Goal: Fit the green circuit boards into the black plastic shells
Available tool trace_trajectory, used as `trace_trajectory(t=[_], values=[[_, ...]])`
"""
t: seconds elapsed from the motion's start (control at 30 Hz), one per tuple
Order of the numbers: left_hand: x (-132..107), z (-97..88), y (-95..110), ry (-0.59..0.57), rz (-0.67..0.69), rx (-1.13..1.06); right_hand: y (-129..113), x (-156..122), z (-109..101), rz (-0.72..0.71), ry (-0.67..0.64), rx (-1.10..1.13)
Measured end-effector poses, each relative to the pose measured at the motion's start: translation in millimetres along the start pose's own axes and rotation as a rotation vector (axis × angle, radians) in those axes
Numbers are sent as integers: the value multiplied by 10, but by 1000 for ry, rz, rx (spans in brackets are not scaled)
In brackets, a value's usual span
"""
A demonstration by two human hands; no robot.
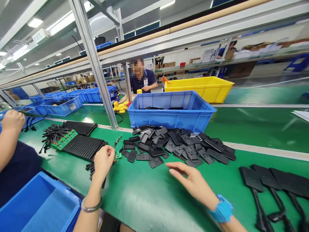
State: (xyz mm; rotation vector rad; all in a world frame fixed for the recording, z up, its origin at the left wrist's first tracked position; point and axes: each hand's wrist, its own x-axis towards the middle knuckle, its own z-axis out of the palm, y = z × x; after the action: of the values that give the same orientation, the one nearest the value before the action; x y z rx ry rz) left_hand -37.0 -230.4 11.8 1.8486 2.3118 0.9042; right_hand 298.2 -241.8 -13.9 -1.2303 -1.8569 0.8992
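My left hand [103, 162] is closed in a pinch, with a small green circuit board [118, 139] sticking up from its fingertips. Another green board [117, 156] shows just beside these fingers, and black cable ends [90, 168] lie partly hidden behind the wrist. To the left are rows of black plastic casings [82, 146], with a bunch of green boards [65, 139] and black cables at their end. My right hand [191, 179] is open and holds nothing, thumb and fingers apart, just in front of a heap of flat black plastic covers [168, 142].
Behind the heap stands a blue bin [169, 119], with a yellow bin [199, 89] farther back. Black units with cables [263, 180] lie at right. A blue bin [38, 211] is at lower left. A co-worker's hand [13, 120] is at far left; another person [143, 79] sits opposite.
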Motion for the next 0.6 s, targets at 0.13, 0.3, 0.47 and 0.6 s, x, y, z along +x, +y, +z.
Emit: trace_trajectory(t=[0.13,0.3,0.47,0.6], values=[[-110,251,479,-421,281,-530,-163,-50,253,219,-150,619],[216,719,748,-325,634,-201,-134,-45,274,321,64,874],[521,836,803,-311,694,-107,-65,-40,56,134,191,293],[292,758,921,-264,646,-245,-74,-74,-2,-149,362,-111]])
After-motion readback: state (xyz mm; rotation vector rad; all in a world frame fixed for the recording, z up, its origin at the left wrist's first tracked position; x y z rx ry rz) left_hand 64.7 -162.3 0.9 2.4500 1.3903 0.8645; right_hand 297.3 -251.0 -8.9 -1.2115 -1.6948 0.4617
